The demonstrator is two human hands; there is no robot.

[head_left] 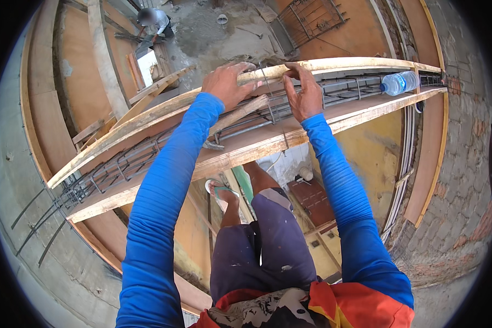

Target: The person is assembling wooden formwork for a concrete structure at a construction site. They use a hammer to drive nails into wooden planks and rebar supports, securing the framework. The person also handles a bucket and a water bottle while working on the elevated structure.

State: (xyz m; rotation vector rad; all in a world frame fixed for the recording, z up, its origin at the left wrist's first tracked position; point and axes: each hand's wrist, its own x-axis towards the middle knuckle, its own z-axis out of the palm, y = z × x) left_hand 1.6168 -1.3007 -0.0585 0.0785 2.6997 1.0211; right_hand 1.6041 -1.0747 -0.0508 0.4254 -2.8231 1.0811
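Note:
A long wooden formwork board [169, 108] runs across in front of me, its edge under both hands. My left hand [228, 86] is closed over this far board, thumb on the near side pointing right. A little to the right, my right hand [302, 93] is bent over the same edge, thumb and forefinger pinching it. Between them a thin tie wire [266, 82] crosses the board. Inside the formwork lies a rebar cage [344, 90], bordered on my side by a near board [218, 163]. A wooden handle [240, 116] rests on the bars, resembling a hammer's.
A water bottle [400, 83] lies on the formwork at the right. Rebar ends [34, 221] stick out at the left. Well below, a person [154, 23] bends near timber. A metal grille [310, 22] leans at the back. My sandalled foot [224, 194] shows below the near board.

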